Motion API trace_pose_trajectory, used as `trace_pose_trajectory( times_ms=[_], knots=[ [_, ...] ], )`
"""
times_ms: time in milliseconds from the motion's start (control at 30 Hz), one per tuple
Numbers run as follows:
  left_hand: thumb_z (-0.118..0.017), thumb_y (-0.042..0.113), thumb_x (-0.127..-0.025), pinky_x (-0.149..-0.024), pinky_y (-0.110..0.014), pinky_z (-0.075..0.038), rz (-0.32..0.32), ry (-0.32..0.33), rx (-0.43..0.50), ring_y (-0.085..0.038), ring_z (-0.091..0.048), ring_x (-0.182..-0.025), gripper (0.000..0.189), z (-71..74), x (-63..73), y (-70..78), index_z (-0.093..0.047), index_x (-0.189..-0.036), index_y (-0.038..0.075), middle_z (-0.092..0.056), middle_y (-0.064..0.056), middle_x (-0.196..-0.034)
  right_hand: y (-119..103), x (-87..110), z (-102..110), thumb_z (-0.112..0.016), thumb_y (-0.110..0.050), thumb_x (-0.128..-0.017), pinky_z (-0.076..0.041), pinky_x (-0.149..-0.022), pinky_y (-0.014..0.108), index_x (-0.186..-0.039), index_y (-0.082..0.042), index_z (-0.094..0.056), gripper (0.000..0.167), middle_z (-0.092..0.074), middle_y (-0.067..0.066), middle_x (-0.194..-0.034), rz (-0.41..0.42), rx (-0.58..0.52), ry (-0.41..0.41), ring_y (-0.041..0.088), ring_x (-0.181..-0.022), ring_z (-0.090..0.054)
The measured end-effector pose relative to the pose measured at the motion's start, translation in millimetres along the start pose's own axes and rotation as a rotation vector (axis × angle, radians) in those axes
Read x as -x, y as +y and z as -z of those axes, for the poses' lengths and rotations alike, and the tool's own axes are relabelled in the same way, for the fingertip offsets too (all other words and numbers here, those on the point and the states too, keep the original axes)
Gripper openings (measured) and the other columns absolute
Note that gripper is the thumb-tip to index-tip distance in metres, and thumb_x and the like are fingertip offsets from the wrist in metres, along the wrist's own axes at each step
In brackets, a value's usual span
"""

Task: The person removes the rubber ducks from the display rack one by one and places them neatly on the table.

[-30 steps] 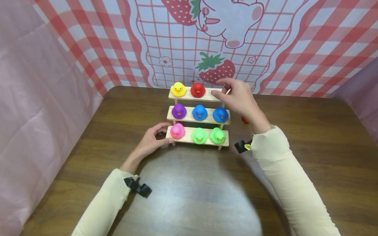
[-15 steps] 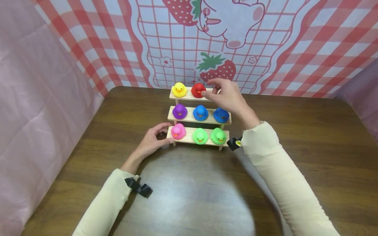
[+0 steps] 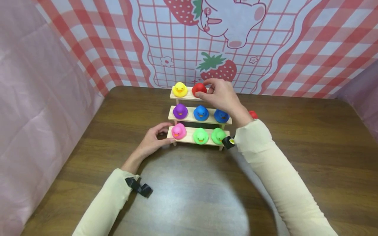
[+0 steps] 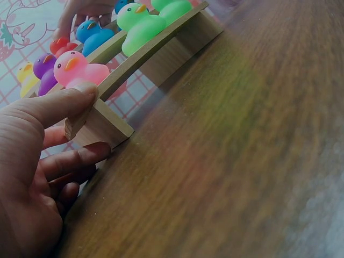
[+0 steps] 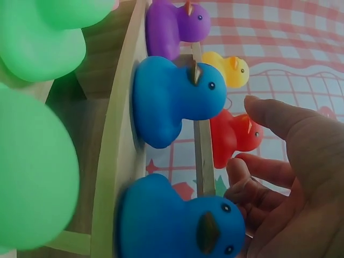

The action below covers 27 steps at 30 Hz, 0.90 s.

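Observation:
A three-tier wooden stand (image 3: 189, 140) holds rubber ducks. My left hand (image 3: 153, 139) grips the bottom shelf's left end, thumb on the board and fingers below, beside the pink duck (image 3: 178, 131). On the top shelf, my right hand (image 3: 222, 95) has thumb and fingers around the red duck (image 3: 199, 88), which still sits on the board. The yellow duck (image 3: 180, 89) is left of it. Purple (image 3: 180, 111) and two blue ducks, one (image 5: 172, 97) in the right wrist view, fill the middle shelf. Two green ducks, one (image 3: 200, 136) centred, share the bottom shelf.
A red object (image 3: 253, 114), mostly hidden by my right wrist, lies on the brown table (image 3: 189, 190) right of the stand. A strawberry-print cloth (image 3: 165, 42) hangs close behind, with a pink curtain (image 3: 38, 98) on the left.
My right hand has moved left along the top shelf from its right end to the red duck. More of the red object on the table shows. My left hand keeps its place.

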State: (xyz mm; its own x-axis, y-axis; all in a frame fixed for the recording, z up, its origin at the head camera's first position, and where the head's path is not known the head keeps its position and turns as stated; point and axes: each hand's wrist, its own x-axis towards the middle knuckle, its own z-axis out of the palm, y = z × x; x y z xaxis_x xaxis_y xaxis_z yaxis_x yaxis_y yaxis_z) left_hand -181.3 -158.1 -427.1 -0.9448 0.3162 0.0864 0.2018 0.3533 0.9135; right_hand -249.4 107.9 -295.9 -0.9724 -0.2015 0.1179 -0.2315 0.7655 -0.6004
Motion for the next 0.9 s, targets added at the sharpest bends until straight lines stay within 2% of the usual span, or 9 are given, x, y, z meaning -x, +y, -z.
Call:
trace_pose_trajectory(
  times_ms=[300, 567, 900],
  knots=[
    [-0.077, 0.007, -0.080, -0.097, -0.038, -0.045, -0.009, 0.000, 0.001, -0.027, -0.062, -0.104, 0.060, 0.0, -0.5, -0.1, -0.056, -0.135, -0.002, -0.071, -0.026, -0.112, -5.1, 0.5, -3.5, -0.070, -0.045, -0.090, -0.042, -0.067, 0.030, -0.135, -0.009, -0.061, 0.058, -0.065, 0.010, -0.089, -0.014, 0.052, 0.021, 0.023, -0.078, -0.055],
    [-0.077, 0.008, -0.081, -0.097, -0.037, -0.045, -0.002, -0.002, 0.006, -0.027, -0.062, -0.104, 0.060, 0.2, -0.9, -0.3, -0.056, -0.136, -0.001, -0.070, -0.025, -0.113, -6.1, 1.6, -4.4, -0.070, -0.043, -0.090, -0.041, -0.065, 0.030, -0.135, -0.011, -0.062, 0.055, -0.064, 0.008, -0.087, -0.036, 0.048, 0.034, 0.023, -0.076, -0.054],
    [-0.077, 0.009, -0.082, -0.097, -0.037, -0.045, 0.007, -0.005, 0.002, -0.026, -0.062, -0.104, 0.059, 0.0, -0.2, -0.6, -0.055, -0.136, -0.001, -0.070, -0.025, -0.113, -3.9, 3.8, -2.4, -0.071, -0.041, -0.090, -0.042, -0.069, 0.031, -0.132, -0.011, -0.064, 0.052, -0.065, 0.009, -0.091, -0.024, 0.019, 0.054, 0.023, -0.081, -0.054]
  ],
)
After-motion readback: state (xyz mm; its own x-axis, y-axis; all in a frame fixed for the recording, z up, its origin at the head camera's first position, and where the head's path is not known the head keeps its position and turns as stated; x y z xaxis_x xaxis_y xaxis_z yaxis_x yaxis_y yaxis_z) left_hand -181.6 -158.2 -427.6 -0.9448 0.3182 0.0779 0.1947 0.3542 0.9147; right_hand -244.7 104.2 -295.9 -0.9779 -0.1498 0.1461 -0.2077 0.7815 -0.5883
